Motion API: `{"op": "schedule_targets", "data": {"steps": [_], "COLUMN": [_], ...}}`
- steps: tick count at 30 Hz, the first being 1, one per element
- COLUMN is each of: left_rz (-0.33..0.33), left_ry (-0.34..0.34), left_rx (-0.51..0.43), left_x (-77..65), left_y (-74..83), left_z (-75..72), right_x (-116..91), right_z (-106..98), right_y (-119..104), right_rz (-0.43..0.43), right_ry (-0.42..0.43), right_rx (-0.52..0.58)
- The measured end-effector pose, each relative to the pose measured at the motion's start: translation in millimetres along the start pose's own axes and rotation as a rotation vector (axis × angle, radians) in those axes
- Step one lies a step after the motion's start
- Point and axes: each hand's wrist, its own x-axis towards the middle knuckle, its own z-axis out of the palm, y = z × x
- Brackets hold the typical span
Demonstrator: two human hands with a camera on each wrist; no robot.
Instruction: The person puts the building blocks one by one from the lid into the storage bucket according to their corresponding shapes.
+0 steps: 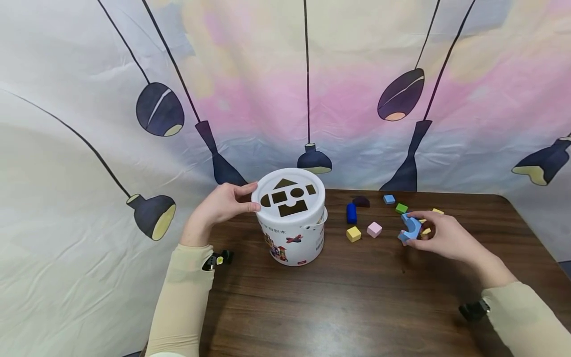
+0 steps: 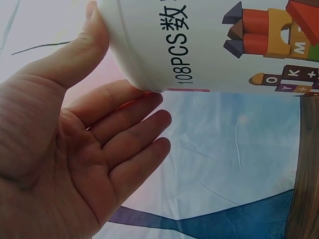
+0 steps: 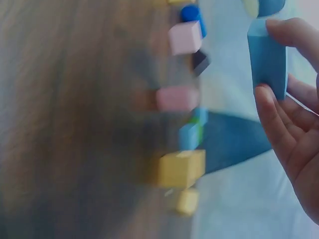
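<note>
A white block bucket [image 1: 292,238] stands upright on the table, its lid [image 1: 270,182] cut with several shaped holes, including a triangle, a circle and an arch shape. My left hand [image 1: 225,203] rests against the lid's rim on the left side, thumb and index finger spread along it. In the left wrist view, the other fingers [image 2: 134,144] extend loosely beside the bucket. With thumb and fingertips, my right hand [image 1: 446,235] pinches a light blue arch block [image 1: 411,229] by its two ends. The right wrist view shows the same block [image 3: 269,62] held above the table.
Loose blocks lie right of the bucket: a blue cylinder [image 1: 351,213], a dark half-round [image 1: 361,201], a yellow cube [image 1: 354,234], a pink block [image 1: 374,229], a light blue block [image 1: 389,199] and a green block [image 1: 401,208]. A printed curtain [image 1: 267,99] hangs behind the wooden table [image 1: 339,302].
</note>
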Motion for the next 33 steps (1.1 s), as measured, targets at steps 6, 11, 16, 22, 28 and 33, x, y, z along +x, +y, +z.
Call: {"op": "schedule_targets", "data": {"steps": [6,11,16,22,28,33], "left_rz": [0.002,0.002,-0.009,-0.009,-0.003,-0.006], "left_ry": [0.002,0.003,0.003,0.010,0.005,0.010], "left_rx": [-0.008,-0.012,-0.013,-0.017,-0.022,-0.031], "left_x": [1.2,1.5,-0.4,-2.0,-1.3,-2.5], "left_y": [0.8,1.1,1.1,1.2,-0.4,-0.6], "left_z": [1.6,1.9,0.9,0.0,1.5,1.8], "right_x": [15,26,42,71,95,102], "right_z": [-13,-25,-26,-13,2,13], "right_y": [-44,-92,-136,-172,-199,-211], "right_rz": [-0.078,-0.124,-0.244,-0.285,-0.254,-0.244], "right_ry": [0.025,0.037,0.080,0.083,0.043,0.022], "right_rx": [0.014,0.015,0.064,0.119,0.184,0.173]}}
